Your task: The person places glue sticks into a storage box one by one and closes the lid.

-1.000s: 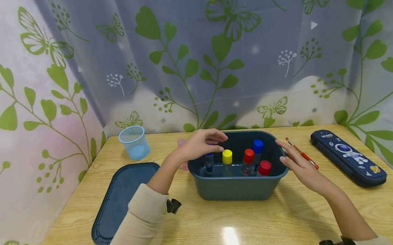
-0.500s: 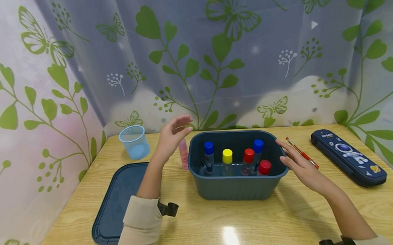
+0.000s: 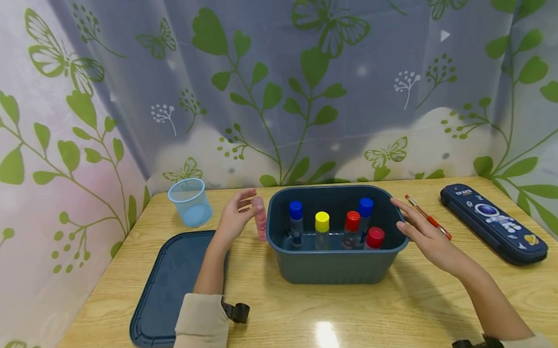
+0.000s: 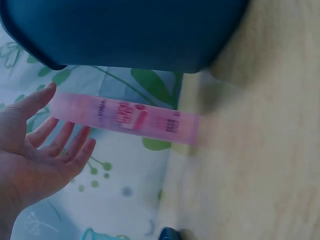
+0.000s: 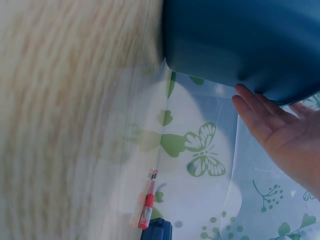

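A slim pink bottle with printed lettering stands upright just left of the dark blue bin. My left hand is at its top, thumb and fingers spread either side of the cap. In the left wrist view, the fingers stay loose and no firm hold on the pink bottle shows. My right hand rests its straight fingers on the bin's right rim. Inside the bin stand small clear bottles: two with blue caps, one with a yellow cap and two with red caps.
The bin's dark lid lies flat at the left, under my left forearm. Behind it is a clear blue cup. A red pen and a navy pencil case lie to the right. A patterned curtain hangs behind.
My left hand has moved left from above the bin, leaving the blue-capped bottle in view, then come down to the top of the pink bottle. My right hand has stayed on the rim.
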